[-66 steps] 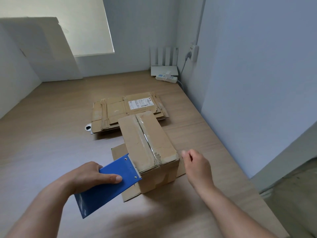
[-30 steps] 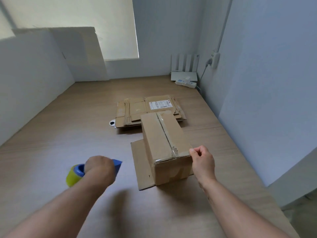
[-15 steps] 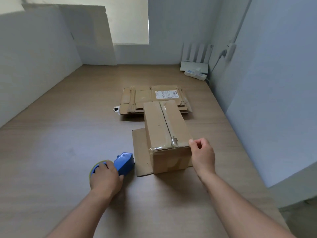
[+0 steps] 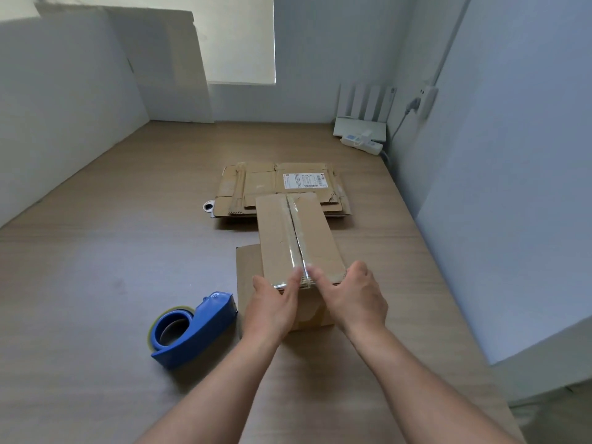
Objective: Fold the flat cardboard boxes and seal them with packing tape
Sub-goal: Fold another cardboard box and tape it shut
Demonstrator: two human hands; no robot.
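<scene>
Head view: you are pressing your left hand (image 4: 272, 310) and right hand (image 4: 354, 299), fingers straight and gripping nothing, onto the box (image 4: 282, 238) at its taped near edge (tape dispenser (image 4: 195, 328) lying just left).

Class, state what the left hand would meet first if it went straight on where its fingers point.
The taped box, probably: the left hand touches its near top edge, with the right hand close beside.

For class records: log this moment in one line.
left hand, right hand: pressing taped brown cardboard box | blue plastic tape dispenser: on wooden table
</scene>
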